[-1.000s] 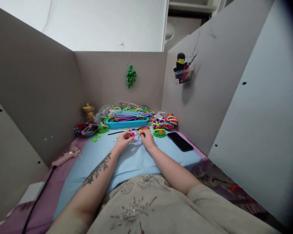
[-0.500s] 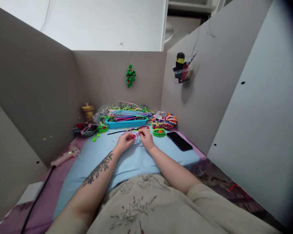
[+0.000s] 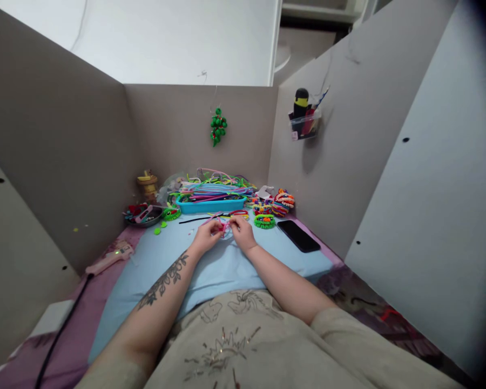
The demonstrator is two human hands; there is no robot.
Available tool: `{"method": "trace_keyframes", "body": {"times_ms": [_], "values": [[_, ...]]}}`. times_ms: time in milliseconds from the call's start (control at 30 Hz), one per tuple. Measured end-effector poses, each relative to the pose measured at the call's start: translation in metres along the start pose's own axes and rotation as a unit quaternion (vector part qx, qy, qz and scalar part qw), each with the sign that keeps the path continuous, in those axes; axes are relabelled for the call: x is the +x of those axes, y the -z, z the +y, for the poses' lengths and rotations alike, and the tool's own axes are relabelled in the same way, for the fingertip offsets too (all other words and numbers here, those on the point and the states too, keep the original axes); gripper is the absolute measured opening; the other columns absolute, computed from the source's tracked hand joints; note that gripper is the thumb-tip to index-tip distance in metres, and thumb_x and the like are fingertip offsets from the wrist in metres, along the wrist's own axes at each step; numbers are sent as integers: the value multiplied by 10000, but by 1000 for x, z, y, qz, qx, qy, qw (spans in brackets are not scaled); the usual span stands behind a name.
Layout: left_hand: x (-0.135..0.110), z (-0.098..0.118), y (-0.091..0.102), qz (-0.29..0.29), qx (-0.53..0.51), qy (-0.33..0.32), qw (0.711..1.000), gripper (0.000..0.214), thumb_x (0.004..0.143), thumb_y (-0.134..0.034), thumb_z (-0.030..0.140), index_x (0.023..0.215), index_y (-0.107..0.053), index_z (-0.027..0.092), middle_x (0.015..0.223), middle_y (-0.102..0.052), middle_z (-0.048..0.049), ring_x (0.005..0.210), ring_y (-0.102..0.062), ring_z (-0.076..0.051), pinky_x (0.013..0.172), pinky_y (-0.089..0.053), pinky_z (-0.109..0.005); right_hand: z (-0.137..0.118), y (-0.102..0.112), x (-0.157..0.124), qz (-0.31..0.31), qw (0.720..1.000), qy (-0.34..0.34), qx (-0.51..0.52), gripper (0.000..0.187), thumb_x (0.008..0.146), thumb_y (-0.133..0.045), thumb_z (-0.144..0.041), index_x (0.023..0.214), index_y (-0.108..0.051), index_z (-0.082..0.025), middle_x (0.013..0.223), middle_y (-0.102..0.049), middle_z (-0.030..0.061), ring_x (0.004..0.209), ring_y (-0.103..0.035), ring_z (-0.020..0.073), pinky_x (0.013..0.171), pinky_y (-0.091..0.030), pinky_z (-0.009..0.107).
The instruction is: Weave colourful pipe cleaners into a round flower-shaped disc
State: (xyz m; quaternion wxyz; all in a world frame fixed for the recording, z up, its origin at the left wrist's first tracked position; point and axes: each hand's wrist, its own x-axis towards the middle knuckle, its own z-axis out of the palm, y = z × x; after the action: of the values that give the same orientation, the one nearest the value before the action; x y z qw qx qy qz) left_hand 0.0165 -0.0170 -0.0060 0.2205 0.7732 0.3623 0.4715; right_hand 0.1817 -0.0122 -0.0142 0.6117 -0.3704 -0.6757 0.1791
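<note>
Between my two hands, above the light blue cloth (image 3: pixel 227 265), is a small piece of pink pipe cleaner (image 3: pixel 225 229), bent or twisted; its exact shape is too small to make out. My left hand (image 3: pixel 206 236) is closed with thumb and fingers pinching its left side. From the other side my right hand (image 3: pixel 242 232) pinches it too, fingertips close to the left ones. Just beyond the hands lie a black pipe cleaner (image 3: pixel 194 220) and scissors with red handles (image 3: pixel 240 214).
A blue tray (image 3: pixel 210 206) heaped with colourful pipe cleaners stands at the back. Fuzzy green (image 3: pixel 264 221) and multicoloured pieces sit right of it, near a black phone (image 3: pixel 298 236). At left are a dark bowl (image 3: pixel 148 221) and a pink glue gun (image 3: pixel 110 259). Grey panels enclose three sides.
The view has shifted very slightly. Both hands stay almost in place, still pinching the pink pipe cleaner.
</note>
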Motion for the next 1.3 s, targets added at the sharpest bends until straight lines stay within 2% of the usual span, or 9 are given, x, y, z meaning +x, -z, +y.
{"method": "trace_keyframes", "body": {"times_ms": [100,300,533,667,800,900,1033,1167,1300], "values": [[0,2,0,0,-4,-4,1000,127,717,-635,251,818,-622,176,736,-647,-17,653,-578,-134,652,-475,-258,0,-2,-1,-5,1000,-17,16,117,763,-485,-251,752,-597,-217,800,-612,35,801,-557,197,790,-443,327],[0,6,0,16,-17,-2,1000,136,712,-637,245,831,-625,179,773,-658,-24,704,-601,-147,695,-478,-274,20,-8,6,-15,992,-99,77,117,703,-536,-298,747,-585,-202,663,-610,5,631,-563,166,623,-467,288],[2,8,2,64,-39,27,997,148,701,-652,259,814,-605,174,735,-641,-13,667,-583,-137,664,-457,-264,18,-13,7,-84,976,-122,159,212,687,-579,-300,849,-627,-173,752,-673,28,688,-615,168,651,-496,293],[4,5,3,82,-73,53,993,191,693,-667,285,817,-587,163,697,-618,-4,625,-565,-126,616,-437,-248,12,-16,3,-115,972,-107,175,440,628,-611,-192,1067,-588,-193,888,-662,27,699,-589,139,630,-469,251],[7,1,2,85,-118,77,986,238,674,-680,311,817,-567,157,673,-611,3,589,-569,-120,577,-432,-237,7,-15,-1,-122,973,-100,166,717,588,-624,-110,1270,-439,-235,788,-576,-28,553,-461,79,521,-376,203],[8,-3,0,84,-144,89,982,259,657,-694,314,812,-560,155,647,-608,10,567,-569,-118,565,-430,-235,-2,-13,-4,-120,980,-85,134,808,592,-653,-110,1329,-359,-262,711,-482,-65,536,-398,70,505,-332,194],[8,-6,-2,80,-167,97,978,277,640,-713,313,808,-558,157,639,-608,15,563,-574,-116,566,-435,-235,-11,-12,-6,-106,989,-66,75,770,618,-651,-115,1321,-372,-264,688,-448,-68,531,-363,75,512,-336,204],[8,-7,-2,74,-181,100,976,281,639,-718,318,808,-561,157,647,-618,9,570,-584,-120,572,-443,-239,-10,-13,-7,-80,995,-46,33,593,720,-618,-241,1280,-423,-222,689,-479,-47,493,-359,82,477,-336,214],[7,-6,-1,78,-182,101,975,286,638,-729,323,802,-567,155,619,-609,14,542,-569,-115,545,-427,-231,-3,-12,-5,-19,999,4,-26,389,767,-574,-290,1142,-520,-202,910,-552,33,546,-431,93,542,-412,240]]}}
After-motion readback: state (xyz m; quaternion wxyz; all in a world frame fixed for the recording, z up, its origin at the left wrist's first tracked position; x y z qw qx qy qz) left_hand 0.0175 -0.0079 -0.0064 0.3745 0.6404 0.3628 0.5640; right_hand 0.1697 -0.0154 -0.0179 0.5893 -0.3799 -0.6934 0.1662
